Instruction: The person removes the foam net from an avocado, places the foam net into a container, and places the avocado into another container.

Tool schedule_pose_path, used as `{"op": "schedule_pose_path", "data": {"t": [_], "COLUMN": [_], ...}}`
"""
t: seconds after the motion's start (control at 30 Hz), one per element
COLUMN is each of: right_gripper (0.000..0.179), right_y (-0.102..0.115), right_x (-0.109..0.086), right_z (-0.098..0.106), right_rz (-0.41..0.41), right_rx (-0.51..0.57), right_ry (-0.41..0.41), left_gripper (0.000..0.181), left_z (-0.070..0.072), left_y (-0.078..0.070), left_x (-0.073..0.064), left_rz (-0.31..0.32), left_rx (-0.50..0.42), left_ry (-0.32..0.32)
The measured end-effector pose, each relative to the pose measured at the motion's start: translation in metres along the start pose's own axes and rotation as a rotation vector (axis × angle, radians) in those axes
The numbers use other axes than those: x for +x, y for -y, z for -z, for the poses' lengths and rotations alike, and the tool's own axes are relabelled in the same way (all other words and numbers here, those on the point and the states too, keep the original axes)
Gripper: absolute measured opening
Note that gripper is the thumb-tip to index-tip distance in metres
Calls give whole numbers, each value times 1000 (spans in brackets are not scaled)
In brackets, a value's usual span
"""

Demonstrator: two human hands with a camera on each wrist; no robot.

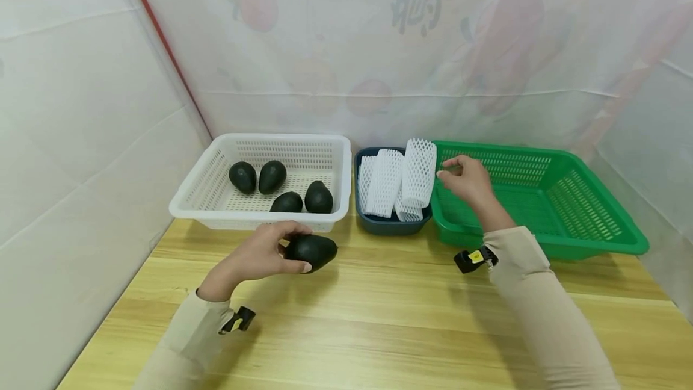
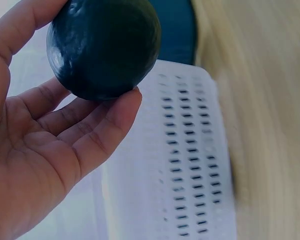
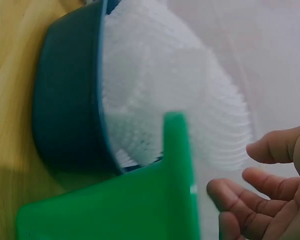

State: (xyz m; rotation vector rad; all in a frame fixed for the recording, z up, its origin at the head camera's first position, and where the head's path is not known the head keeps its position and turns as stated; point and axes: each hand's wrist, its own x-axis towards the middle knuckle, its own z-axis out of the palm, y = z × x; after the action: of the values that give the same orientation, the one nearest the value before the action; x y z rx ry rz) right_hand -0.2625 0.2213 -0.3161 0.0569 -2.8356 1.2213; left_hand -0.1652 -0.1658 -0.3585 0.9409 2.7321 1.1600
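Note:
My left hand [image 1: 263,254] grips a dark green avocado [image 1: 312,251] between thumb and fingers, just in front of the white basket [image 1: 260,216]. In the left wrist view, the fruit's rounded end [image 2: 105,47] faces the camera, with fingertips against its side. White foam net sleeves [image 1: 385,182] lie in a dark blue bin [image 1: 392,227], one leaning up over its right side. My right hand [image 1: 468,180] hovers above the left end of the green basket [image 1: 547,245], beside that sleeve. Its thumb and fingers are apart and hold nothing in the right wrist view.
Several more avocados [image 1: 272,177] lie inside the white basket. The three containers stand side by side along the back of the wooden table [image 1: 379,330]. Behind them hangs a pale printed sheet [image 1: 335,47], with another pale wall at the left.

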Motion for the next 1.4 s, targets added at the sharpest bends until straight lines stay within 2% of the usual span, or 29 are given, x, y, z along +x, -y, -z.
{"op": "schedule_pose_path", "data": {"t": [0.2,0.4,0.73,1.03,1.4], "right_gripper": [52,60,63,60,57], "right_y": [11,20,37,49,62], "right_x": [-18,-30,-51,-57,-55], "right_z": [5,5,-1,-9,-24], "right_rz": [30,39,99,145,196], "right_rx": [-188,-315,-454,-501,-491], "right_ry": [85,167,194,209,213], "left_gripper": [51,52,53,52,54], "left_z": [2,6,13,17,19], "left_y": [-9,-12,-14,-9,-4], "left_x": [-3,-4,-1,5,18], "left_rz": [-19,-28,-106,-123,-84], "left_rx": [-9,-37,-33,-53,-10], "left_ry": [-9,-44,-122,-179,-266]}}
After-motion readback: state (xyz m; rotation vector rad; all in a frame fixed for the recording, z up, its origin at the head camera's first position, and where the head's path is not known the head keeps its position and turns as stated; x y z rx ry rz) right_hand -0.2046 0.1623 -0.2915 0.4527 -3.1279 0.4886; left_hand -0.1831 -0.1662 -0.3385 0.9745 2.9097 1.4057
